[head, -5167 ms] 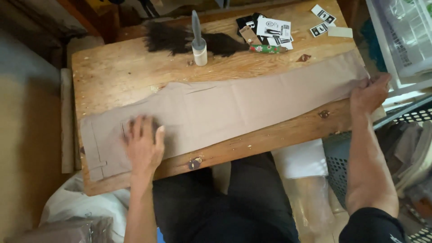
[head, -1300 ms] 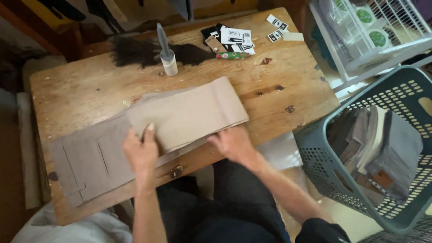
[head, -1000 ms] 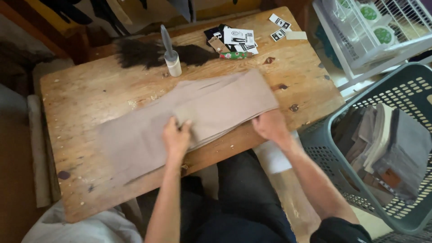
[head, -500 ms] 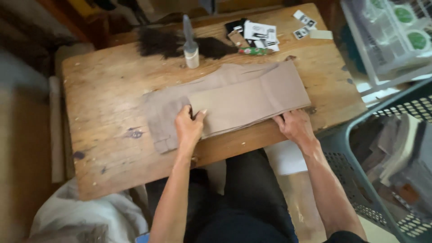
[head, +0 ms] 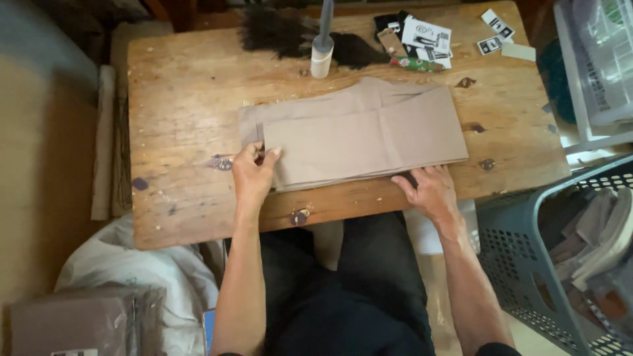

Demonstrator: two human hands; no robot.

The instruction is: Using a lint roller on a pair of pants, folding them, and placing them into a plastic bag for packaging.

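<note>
Near the desk's (head: 178,198) front edge, the left hand (head: 252,173) pinches the folded tan trousers' (head: 359,135) left end. The right hand (head: 428,191) lies flat, fingers released, touching their front edge.

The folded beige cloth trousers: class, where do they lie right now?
In the head view, the folded beige cloth trousers lie mid-table on the worn wooden table, between the left hand and right hand, below the white bottle.

Person, head view. Left hand (head: 252,175) and right hand (head: 430,192): bare, no gloves, rings or watch visible. Both forearms bare from wrist to the lower frame edge. A sliver of black fabric sleeve (head: 491,349) shows at the right arm, bottom edge. Plain black cloth trousers (head: 343,296) cover the lap; no markings can be made out.
</note>
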